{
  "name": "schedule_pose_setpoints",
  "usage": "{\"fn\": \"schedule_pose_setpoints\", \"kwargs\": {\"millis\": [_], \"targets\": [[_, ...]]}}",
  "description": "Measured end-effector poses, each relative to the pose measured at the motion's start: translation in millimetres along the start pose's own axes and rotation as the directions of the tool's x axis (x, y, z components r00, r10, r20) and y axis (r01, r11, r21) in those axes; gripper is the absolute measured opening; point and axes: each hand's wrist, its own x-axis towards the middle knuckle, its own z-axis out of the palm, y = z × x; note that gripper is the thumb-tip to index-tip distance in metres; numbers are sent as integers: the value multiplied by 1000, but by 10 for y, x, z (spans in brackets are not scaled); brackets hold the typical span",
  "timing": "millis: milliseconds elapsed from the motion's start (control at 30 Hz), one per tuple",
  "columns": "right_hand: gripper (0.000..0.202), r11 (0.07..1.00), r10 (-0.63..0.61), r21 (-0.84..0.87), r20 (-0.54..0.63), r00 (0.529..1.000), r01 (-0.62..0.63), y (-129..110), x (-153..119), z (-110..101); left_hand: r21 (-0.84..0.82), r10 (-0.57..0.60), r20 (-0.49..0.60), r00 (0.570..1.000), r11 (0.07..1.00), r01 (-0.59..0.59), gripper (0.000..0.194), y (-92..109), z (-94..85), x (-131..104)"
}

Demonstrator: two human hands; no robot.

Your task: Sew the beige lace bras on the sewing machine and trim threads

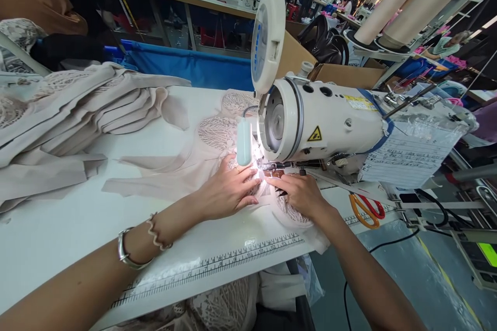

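My left hand lies on a pale beige garment piece with lace cups, its fingers spread and stretched toward the needle area of a white sewing machine. Close by on the right, my right hand has its index finger pointing at the same lit spot. Its other fingers are curled over a lace part of the fabric, and a small dark object shows beneath them. A pale green lamp hangs just above my left fingers. The needle and the fabric under it are mostly hidden.
Stacked beige garment pieces lie on the left of the white table. Orange-handled scissors and a red handle rest at right. A printed ruler runs along the front edge. More fabric hangs below. Handwritten paper covers the machine's side.
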Motion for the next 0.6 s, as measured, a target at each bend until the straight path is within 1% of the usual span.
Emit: {"fn": "schedule_pose_setpoints", "kwargs": {"millis": [133, 333, 400, 467, 533, 600], "targets": [[59, 999, 36, 13, 22, 999, -36, 21, 67, 20, 7, -49, -1, 999, 999, 49, 52, -31, 13, 4], [57, 991, 28, 132, 15, 999, -30, 74, 155, 134, -5, -104, -9, 995, 995, 104, 42, -67, 38, 5], [55, 993, 29, 117, 5, 1000, -30, 57, 163, 133, -3, -114, -19, 993, 993, 114, 40, -35, 57, -2], [52, 997, 50, 65, -10, 999, -49, 38, 151, 107, -4, -124, -25, 992, 992, 124, 38, 8, 75, -3], [41, 992, 123, -7, -47, 991, -123, 44, 118, 66, -47, -180, -48, 983, 983, 178, 34, 3, 78, 18], [30, 967, 236, -65, -115, 965, -245, 76, 60, 22, -97, -302, -101, 948, 951, 293, 30, -118, 47, 77]]}}
